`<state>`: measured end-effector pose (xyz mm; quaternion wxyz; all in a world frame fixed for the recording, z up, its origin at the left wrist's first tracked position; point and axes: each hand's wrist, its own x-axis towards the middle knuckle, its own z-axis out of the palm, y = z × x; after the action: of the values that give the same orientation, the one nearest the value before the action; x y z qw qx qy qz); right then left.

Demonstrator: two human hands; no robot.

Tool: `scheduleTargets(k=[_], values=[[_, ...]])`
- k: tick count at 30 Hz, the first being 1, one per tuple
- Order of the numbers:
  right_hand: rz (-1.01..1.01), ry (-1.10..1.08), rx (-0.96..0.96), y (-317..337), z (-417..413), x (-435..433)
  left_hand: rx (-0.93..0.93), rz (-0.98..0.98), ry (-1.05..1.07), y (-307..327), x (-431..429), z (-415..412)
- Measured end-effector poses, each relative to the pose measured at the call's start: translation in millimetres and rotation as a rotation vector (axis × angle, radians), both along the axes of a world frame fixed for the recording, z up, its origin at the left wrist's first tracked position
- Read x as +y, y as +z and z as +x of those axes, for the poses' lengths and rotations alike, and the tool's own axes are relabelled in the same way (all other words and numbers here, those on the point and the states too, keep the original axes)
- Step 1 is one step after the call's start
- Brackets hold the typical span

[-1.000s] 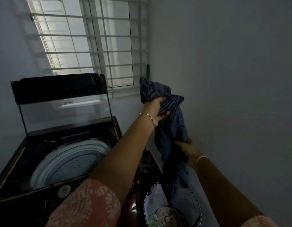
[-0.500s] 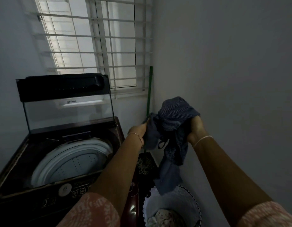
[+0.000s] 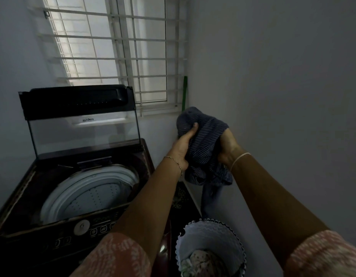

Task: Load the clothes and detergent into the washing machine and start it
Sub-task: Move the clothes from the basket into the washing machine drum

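Observation:
A dark blue striped garment [image 3: 203,144] is bunched between my two hands at chest height, right of the machine. My left hand [image 3: 182,148] grips its left side, and my right hand [image 3: 228,147] grips its right side. A tail of the cloth hangs down toward the basket. The top-loading washing machine [image 3: 19,198] stands at the left with its glass lid [image 3: 83,128] raised upright. Its white perforated drum [image 3: 89,194] shows no clothes in the visible part.
A white laundry basket [image 3: 211,232] on the floor at the bottom centre holds a pale patterned cloth [image 3: 203,260]. The control panel [image 3: 83,229] runs along the machine's near edge. A barred window [image 3: 117,50] is behind; a plain wall closes the right side. A green stick [image 3: 184,92] leans in the corner.
The garment hung long from my raised left hand a second ago. Both hands have since gathered it into a bundle, and its tail has lifted clear of the basket.

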<state>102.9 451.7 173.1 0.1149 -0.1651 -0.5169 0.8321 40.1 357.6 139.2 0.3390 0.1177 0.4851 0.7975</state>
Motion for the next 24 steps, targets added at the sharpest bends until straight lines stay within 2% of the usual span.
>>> scheduleTargets(k=[2, 5, 8, 9, 11, 16, 21, 24], values=[[0.036, 0.062, -0.015, 1, 1, 0, -0.021, 0.005, 0.072, -5, -2, -8], [0.122, 0.13, 0.069, 2, 6, 5, -0.104, 0.111, 0.135, -9, -10, -14], [-0.036, 0.123, 0.176, 0, 9, 13, -0.157, 0.212, 0.173, -12, -16, -17], [-0.061, 0.06, 0.17, -2, 9, 14, -0.179, 0.21, 0.196, -13, -17, -17], [0.06, -0.083, 0.03, -11, 7, 15, -0.211, 0.241, 0.224, -14, -18, -19], [0.125, 0.016, -0.153, -34, 12, 11, -0.287, 0.355, 0.297, -10, -22, -21], [-0.048, 0.14, -0.045, -33, 8, -5, -0.322, 0.288, 0.267, -4, -23, -2], [-0.028, 0.049, -0.045, -30, 5, -14, -0.275, 0.139, 0.238, -5, -21, 5]])
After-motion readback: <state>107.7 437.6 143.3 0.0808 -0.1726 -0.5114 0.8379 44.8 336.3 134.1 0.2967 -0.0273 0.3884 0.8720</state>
